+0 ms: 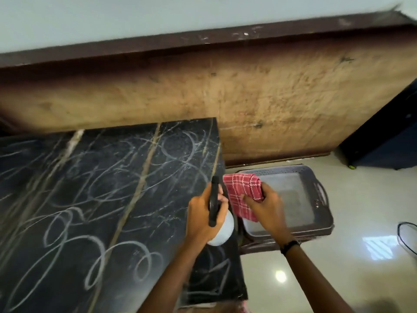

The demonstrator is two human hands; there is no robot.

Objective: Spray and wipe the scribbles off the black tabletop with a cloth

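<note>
Black tabletop (85,199): chalk scribbles (67,233) cover it, unwiped. Tray (320,195): beside table edge. Left hand (200,222): grips spray bottle (220,229) over that edge; mist likely misses. Right hand (264,206): pinches red cloth (243,188) above tray; could drop.

Filling the left and lower-left of the frame: a black tabletop (94,199), running off the left and bottom edges. Carrying looping white chalk scribbles (74,236) over nearly all of its visible face, crossed by a few pale, worn streaks slanting from top to bottom. Ending at a right edge near the centre of the frame.

Spreading across the lower right: a pale, glossy tiled floor (352,279), showing bright reflections. Sitting on the floor just right of the tabletop's edge: a dark plastic tray (325,195) with handles and a greyish inner base. Standing on the floor at the far right: a dark blue object (388,141), blurred.
</note>
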